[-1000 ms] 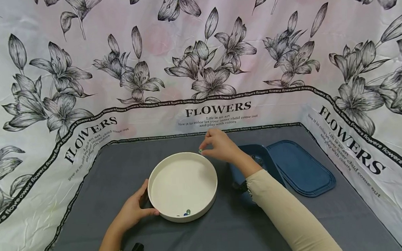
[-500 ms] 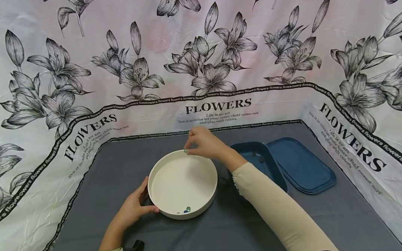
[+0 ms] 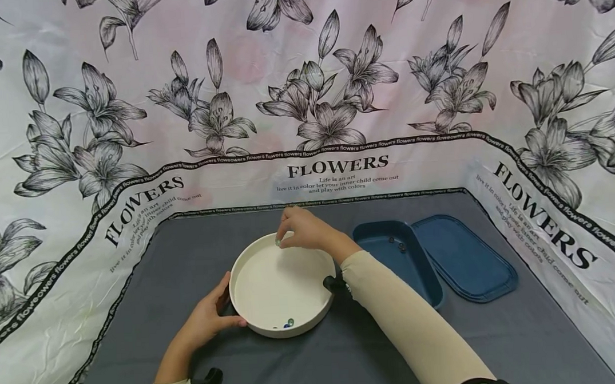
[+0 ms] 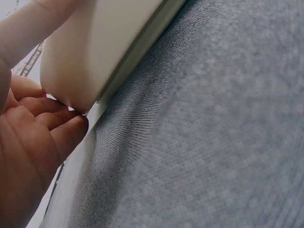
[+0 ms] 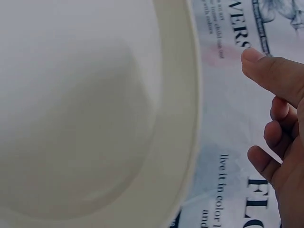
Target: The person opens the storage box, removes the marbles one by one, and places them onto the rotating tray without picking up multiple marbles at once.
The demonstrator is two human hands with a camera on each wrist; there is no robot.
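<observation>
A round cream tray with a low wall stands on the grey cloth, a few glass marbles lying inside at its near edge. My left hand holds the tray's left side, thumb toward the front; the left wrist view shows its fingertips against the outer wall. Over the tray's far rim, the thumb and index finger of my right hand pinch a small greenish marble. The right wrist view has this hand beside the tray's rim, with the marble not visible there.
Right of the tray is a deep blue container with several small dark marbles inside. Its blue lid lies beside it, farther right. A flower-printed cloth rises behind the grey area.
My right hand has moved left with the marble, from beside the tray's far right rim to over its far edge. The left hand stays on the tray.
</observation>
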